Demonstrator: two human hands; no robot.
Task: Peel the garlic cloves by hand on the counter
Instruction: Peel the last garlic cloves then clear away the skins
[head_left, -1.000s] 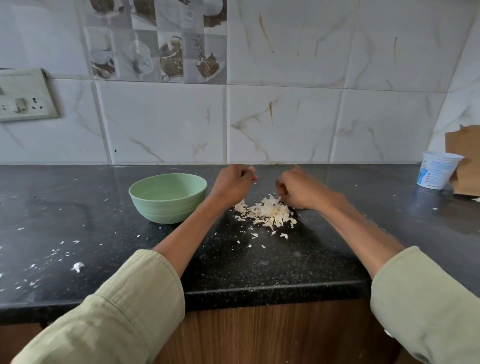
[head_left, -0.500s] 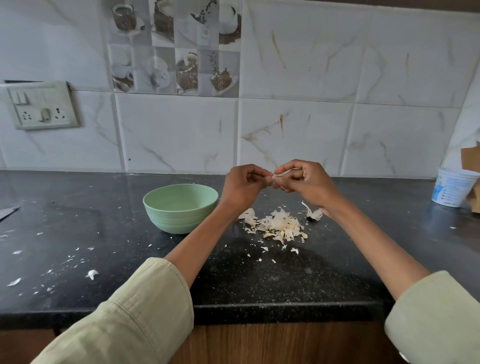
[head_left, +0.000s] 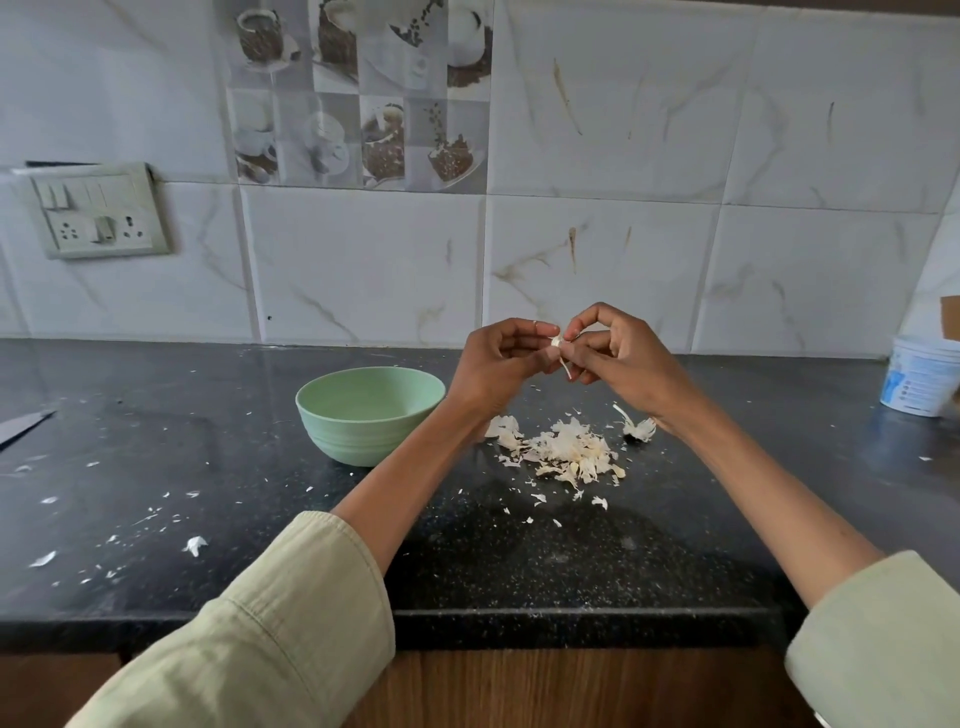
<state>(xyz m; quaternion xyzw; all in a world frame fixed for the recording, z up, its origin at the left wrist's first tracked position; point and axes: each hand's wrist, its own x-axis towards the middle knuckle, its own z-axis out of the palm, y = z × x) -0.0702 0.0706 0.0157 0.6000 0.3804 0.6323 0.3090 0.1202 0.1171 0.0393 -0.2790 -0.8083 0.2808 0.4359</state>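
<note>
Two hands, left hand and right hand: fingers pinch one garlic clove | one bowl | one peel pile

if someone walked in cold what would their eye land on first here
First, the two hands, left hand and right hand, raised above the dark counter, pinching a garlic clove between them. Then the pale heap of peels beneath, with the green bowl to its left.

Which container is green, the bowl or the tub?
The bowl beside the left hand is green; the tub at the counter's far right is white.
</note>
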